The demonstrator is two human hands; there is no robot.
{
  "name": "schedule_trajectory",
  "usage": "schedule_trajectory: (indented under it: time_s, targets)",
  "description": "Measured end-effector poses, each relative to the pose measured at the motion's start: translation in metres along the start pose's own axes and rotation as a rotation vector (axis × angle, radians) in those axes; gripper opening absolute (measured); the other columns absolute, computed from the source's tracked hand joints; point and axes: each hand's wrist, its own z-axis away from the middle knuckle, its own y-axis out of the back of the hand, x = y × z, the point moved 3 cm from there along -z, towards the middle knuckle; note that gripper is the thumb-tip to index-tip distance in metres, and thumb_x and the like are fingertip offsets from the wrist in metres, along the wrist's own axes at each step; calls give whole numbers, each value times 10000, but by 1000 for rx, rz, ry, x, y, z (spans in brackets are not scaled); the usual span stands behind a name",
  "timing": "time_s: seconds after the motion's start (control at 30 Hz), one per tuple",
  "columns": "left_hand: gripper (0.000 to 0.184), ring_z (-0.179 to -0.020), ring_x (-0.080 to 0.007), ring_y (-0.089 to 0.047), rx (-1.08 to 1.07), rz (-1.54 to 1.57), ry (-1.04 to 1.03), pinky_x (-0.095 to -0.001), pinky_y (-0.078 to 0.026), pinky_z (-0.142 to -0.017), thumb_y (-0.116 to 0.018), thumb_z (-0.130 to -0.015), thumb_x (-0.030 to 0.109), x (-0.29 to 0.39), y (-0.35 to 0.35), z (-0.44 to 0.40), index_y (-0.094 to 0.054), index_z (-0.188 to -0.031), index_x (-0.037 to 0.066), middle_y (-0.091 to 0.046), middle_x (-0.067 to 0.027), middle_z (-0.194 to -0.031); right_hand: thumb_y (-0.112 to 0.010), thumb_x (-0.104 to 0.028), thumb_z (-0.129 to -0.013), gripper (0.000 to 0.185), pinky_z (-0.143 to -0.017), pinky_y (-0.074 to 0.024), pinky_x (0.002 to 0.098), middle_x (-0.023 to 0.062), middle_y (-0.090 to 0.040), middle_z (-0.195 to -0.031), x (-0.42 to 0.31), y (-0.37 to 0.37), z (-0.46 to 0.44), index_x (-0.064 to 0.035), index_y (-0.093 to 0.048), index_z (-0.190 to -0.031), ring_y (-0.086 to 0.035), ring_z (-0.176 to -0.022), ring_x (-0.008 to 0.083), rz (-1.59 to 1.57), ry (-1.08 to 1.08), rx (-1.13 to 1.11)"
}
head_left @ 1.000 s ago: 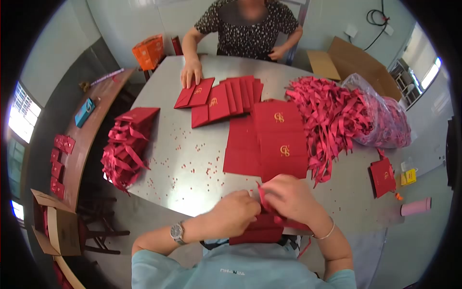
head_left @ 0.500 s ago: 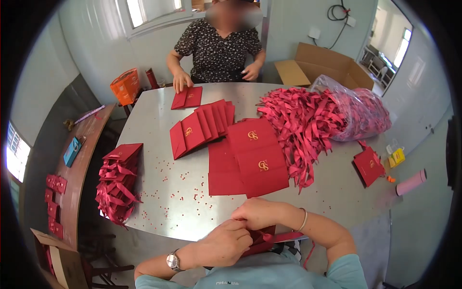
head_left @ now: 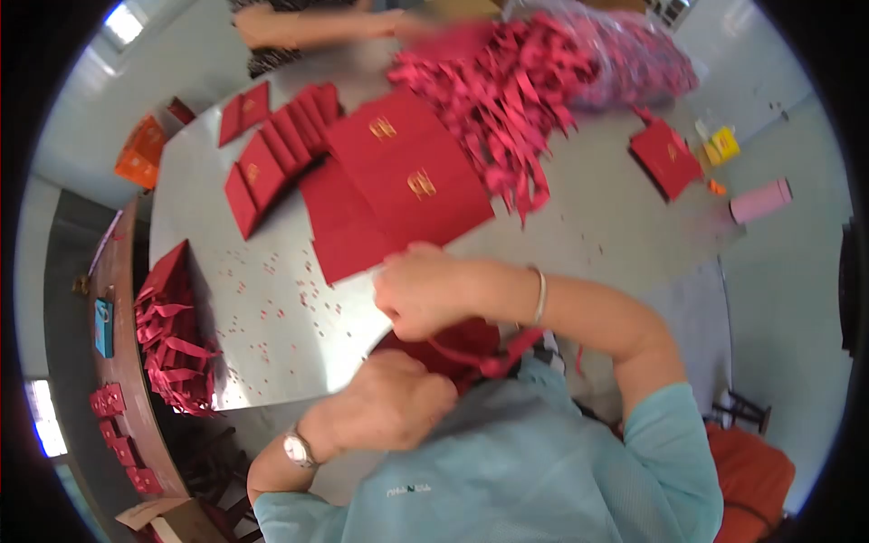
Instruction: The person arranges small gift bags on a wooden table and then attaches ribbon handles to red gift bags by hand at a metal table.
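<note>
A dark red paper bag (head_left: 466,342) is tilted in front of my chest, a red ribbon (head_left: 496,364) lying across its near side. My left hand (head_left: 389,398), with a watch at the wrist, is closed at the bag's lower left edge, its fingertips hidden. Above the bag, my right hand (head_left: 421,290) is curled into a fist near the table edge. What its fingers hold is hidden. Just beyond lie flat red bag sheets (head_left: 407,172) with gold lettering. A fanned row of folded red bags (head_left: 281,149) rests to their left.
A heap of red ribbons (head_left: 516,90) spills from a clear plastic bag (head_left: 625,68). Finished red bags with ribbons (head_left: 172,344) stand at the left edge. A pink bottle (head_left: 760,201) and a red bag (head_left: 665,161) are at right. A co-worker's blurred arm (head_left: 317,29) reaches across.
My hands have moved apart, the right going up and away from the bag, the left staying low. My view has tilted and shifted. The co-worker's arm now stretches toward the ribbon heap.
</note>
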Motion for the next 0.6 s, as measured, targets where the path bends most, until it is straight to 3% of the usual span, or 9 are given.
schedule_trajectory:
  time_s: [0.07, 0.1, 0.13, 0.17, 0.2, 0.23, 0.37, 0.5, 0.6]
  targets:
    - [117, -614, -330, -588, 11, -51, 185, -425, -474, -561, -690, -741, 89, -12, 5, 2, -597, -804, 56, -595, -108, -661, -598, -162, -635, 157, -661, -489, 477, 150, -656, -720, 11, 7, 1, -71, -707, -702, -635, -739, 354, -59, -13, 47]
    - [130, -604, -311, -592, 261, -9, 159, -389, -483, -559, -691, -750, 50, -21, 8, 6, -619, -858, 43, -607, -128, -688, -593, -179, -729, 167, -688, -495, 451, 161, -658, -762, 24, 14, -1, -53, -695, -772, -634, -765, 352, -162, 3, 173]
    - [111, -579, -205, -585, 287, 108, 321, -303, -463, -546, -682, -797, 20, -35, 12, 16, -616, -886, 27, -618, -96, -709, -582, -208, -811, 204, -697, -503, 426, 172, -658, -817, 36, 30, 8, -27, -671, -837, -639, -793, 338, -318, 82, 356]
    - [83, -563, -74, -497, 452, 403, 548, -218, -389, -524, -657, -854, 15, -55, 6, 35, -599, -913, 20, -588, -10, -698, -594, -225, -842, 239, -702, -507, 388, 161, -664, -860, 47, 44, 17, -4, -664, -903, -647, -787, 292, -397, 7, 470]
    - [78, -598, -7, -425, 623, 535, 590, -173, -333, -536, -635, -892, 14, -65, 7, 42, -587, -953, 17, -541, 58, -696, -601, -219, -864, 243, -699, -500, 319, 121, -664, -834, 52, 58, 39, 0, -669, -945, -640, -756, 206, -538, -120, 593]
    - [94, -607, 2, -392, 757, 659, 557, -155, -310, -560, -641, -904, 39, -77, 7, 50, -578, -971, 18, -517, 77, -703, -598, -191, -895, 237, -689, -483, 276, 65, -662, -822, 58, 65, 59, 21, -657, -984, -610, -759, 130, -603, -219, 594]
    - [108, -636, -3, -446, 945, 739, 503, -145, -358, -614, -650, -913, 73, -91, 13, 65, -575, -962, 13, -566, 55, -735, -604, -208, -906, 222, -612, -446, 263, 10, -613, -752, 87, 31, 125, -2, -676, -948, -550, -692, 72, -790, -396, 633]
    - [98, -650, -4, -476, 996, 784, 472, -147, -386, -626, -641, -916, 64, -95, 17, 66, -571, -963, 12, -595, 42, -762, -599, -187, -918, 207, -610, -460, 252, 1, -631, -789, 75, -22, 129, 9, -664, -944, -558, -694, 64, -1061, -489, 629]
    - [96, -645, -7, -479, 997, 795, 427, -148, -388, -616, -637, -917, 57, -84, 24, 58, -562, -958, 13, -595, 38, -754, -522, -238, -985, 284, -741, -498, 286, 20, -668, -856, 58, -24, 101, 3, -665, -1029, -598, -806, 106, -1229, -585, 417]
